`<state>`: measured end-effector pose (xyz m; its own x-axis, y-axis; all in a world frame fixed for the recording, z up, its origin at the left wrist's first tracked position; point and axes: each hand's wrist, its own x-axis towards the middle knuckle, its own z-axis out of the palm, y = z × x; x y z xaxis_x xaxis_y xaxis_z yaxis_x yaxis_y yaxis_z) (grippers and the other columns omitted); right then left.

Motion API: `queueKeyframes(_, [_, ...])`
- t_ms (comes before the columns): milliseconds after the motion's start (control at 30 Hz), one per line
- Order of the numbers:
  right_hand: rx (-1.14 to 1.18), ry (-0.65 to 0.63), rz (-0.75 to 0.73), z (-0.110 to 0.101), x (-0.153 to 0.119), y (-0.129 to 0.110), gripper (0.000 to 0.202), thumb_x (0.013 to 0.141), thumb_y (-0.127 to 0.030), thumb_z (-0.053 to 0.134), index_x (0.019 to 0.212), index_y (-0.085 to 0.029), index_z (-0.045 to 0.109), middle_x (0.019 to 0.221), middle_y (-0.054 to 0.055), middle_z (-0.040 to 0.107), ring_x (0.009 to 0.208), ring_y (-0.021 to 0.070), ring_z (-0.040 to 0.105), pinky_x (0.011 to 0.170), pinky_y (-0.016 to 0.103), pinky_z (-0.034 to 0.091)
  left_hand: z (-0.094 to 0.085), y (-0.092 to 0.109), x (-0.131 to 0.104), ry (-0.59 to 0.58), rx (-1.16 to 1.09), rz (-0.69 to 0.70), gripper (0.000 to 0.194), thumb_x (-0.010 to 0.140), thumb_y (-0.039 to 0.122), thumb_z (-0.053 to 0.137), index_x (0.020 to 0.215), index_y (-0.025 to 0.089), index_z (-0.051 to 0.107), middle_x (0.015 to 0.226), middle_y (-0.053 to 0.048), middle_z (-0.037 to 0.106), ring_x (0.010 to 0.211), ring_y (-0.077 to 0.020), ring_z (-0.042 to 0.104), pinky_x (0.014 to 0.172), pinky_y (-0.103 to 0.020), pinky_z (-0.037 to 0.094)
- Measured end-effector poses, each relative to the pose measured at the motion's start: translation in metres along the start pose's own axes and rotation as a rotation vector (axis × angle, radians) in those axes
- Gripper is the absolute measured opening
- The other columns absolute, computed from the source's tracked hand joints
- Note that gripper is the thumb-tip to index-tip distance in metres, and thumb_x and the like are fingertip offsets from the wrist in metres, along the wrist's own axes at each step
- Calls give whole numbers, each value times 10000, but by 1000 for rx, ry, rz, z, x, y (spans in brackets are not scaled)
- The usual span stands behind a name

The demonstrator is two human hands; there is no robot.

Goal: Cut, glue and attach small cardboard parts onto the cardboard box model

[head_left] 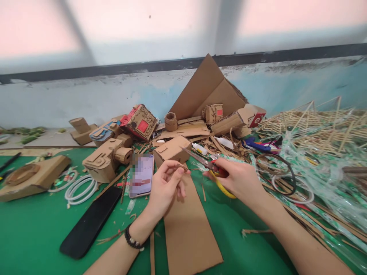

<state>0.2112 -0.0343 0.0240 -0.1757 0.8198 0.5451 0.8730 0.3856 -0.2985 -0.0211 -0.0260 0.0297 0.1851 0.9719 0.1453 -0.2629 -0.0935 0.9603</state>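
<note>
One cardboard scrap pinched in left hand; scissors gripped in right hand; cardboard sheet below, on green bench.

The phone is blurred along its left side. The left hand hides part of a small brown piece; plastic strips run off the right edge.

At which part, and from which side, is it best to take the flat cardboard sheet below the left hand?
Probably the near right corner, pinched from the right: the sheet lies flat, that corner is uncovered, and the left hand hides part of the far end.
</note>
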Motion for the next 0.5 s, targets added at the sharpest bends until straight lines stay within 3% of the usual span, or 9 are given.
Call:
queueKeyframes(133, [146, -49, 109, -1, 4, -4, 351, 939, -584, 667, 906, -236, 632, 656, -18, 623, 556, 167, 564, 536, 263, 364, 0, 0, 1, 23, 1, 12, 355, 896, 445, 794, 977, 174, 581, 857, -7, 733, 369, -66, 585, 351, -156, 413])
queueKeyframes(267, [211, -88, 18, -1, 3, -16, 337, 921, -519, 716, 1056, -220, 639, 924, 62, 711, 766, 222, 654, 650, 297, 469, -1, -1, 2, 30, -8, 41, 349, 906, 447, 787, 986, 182, 575, 864, 1, 726, 363, -70, 588, 349, -164, 433])
queueKeyframes(500, [211, -108, -61, 4, 1, -20, 313, 884, -418, 784, 1083, -215, 653, 987, 82, 713, 879, 254, 669, 728, 330, 509, -4, -4, 1, 5, -52, 77, 370, 881, 450, 816, 952, 197, 554, 897, 18, 701, 366, -76, 597, 324, -173, 432])
